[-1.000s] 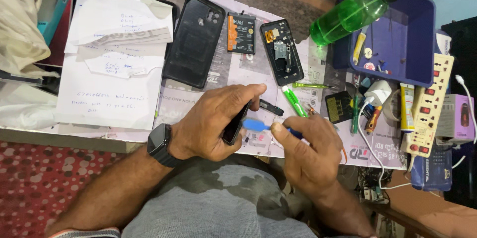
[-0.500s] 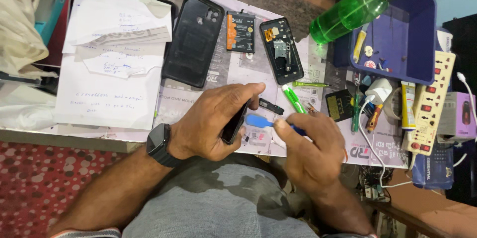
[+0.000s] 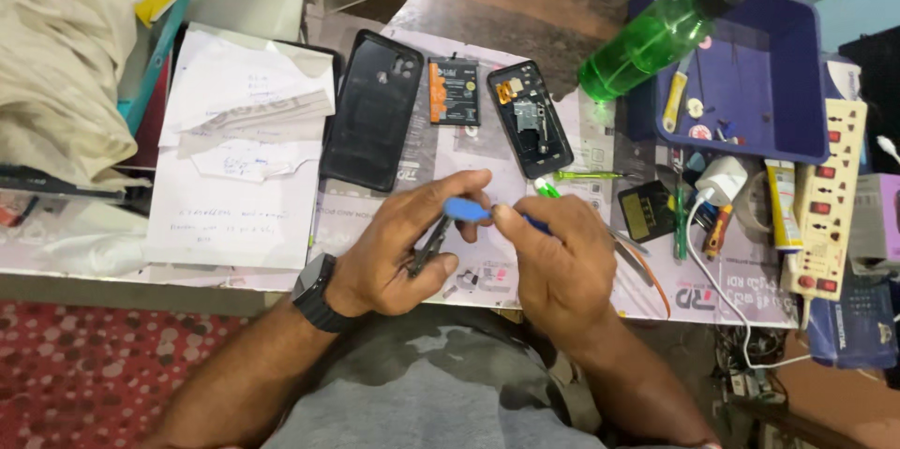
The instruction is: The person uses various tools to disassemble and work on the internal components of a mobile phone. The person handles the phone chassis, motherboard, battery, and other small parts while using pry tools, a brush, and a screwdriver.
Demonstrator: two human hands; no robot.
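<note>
At the desk's near edge, the left hand is closed around a dark tweezer-like tool, and the right hand pinches a blue pry tool, whose tip meets the left fingers. A blue plastic tray at the far right holds a yellow-handled tool and small parts, with a green bottle leaning over its rim. An orange-labelled battery lies between the black back cover and the opened phone.

Head camera, looking steeply down, close over workbench.
</note>
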